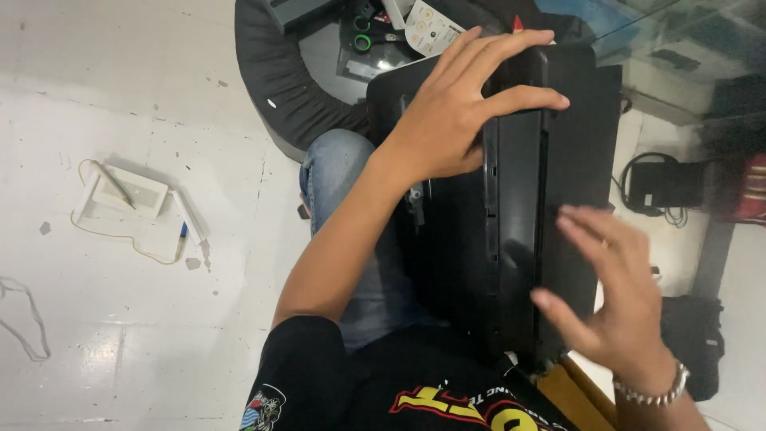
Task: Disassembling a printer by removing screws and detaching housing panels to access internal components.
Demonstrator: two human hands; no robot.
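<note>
A large black plastic device, like a printer, rests on my lap over my blue jeans. My left hand lies flat on its upper part, fingers spread across a raised black panel and reaching its far edge. My right hand hovers at the near right side of the device, fingers apart and slightly blurred, thumb close to the panel's edge. It grips nothing that I can see. A metal bracelet sits on my right wrist.
A round black tray on the floor ahead holds green-handled scissors and a white remote. To the left lie a white box with a yellow cable and a pen. A black adapter with cable sits at right.
</note>
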